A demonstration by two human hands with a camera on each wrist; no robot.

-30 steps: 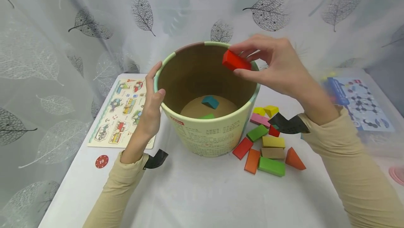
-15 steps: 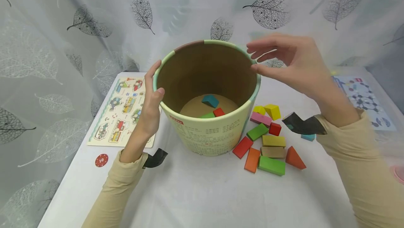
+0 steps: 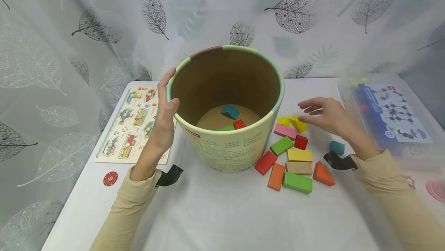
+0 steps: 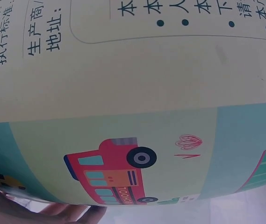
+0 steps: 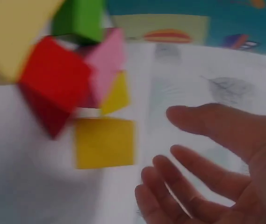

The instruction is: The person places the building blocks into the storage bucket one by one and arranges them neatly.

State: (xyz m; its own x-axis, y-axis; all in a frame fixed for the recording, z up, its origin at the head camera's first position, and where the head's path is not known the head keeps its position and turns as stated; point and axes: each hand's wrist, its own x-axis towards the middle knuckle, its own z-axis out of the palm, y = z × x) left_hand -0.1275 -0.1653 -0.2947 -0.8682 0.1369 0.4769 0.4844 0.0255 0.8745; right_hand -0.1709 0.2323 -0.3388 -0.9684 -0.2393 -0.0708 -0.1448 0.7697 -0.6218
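My left hand [image 3: 164, 121] grips the left rim of a large round bucket [image 3: 226, 148], its thumb over the edge and fingers outside. The left wrist view shows the printed bucket wall [image 4: 137, 79] up close. Inside, on the bottom, lie a teal block [image 3: 230, 112], a red block [image 3: 239, 124] and a partly hidden green one [image 3: 227, 128]. My right hand [image 3: 328, 116] holds nothing and hovers by a yellow block [image 3: 299, 124] at the far end of the loose blocks. In the right wrist view its thumb and fingers are spread apart beside that yellow block [image 5: 105, 143].
Right of the bucket lie several blocks, among them pink [image 3: 286, 131], dark red [image 3: 301, 142], light green [image 3: 298, 182] and an orange triangle [image 3: 323, 173]. A teal block [image 3: 337, 148] sits apart. A puzzle board [image 3: 130, 127], a red chip [image 3: 110, 178] and a clear box [image 3: 396, 116] flank them.
My right hand let go of the red block, which now lies in the bucket. It then moved away from the rim, right and down toward the yellow blocks. The left hand stayed on the rim.
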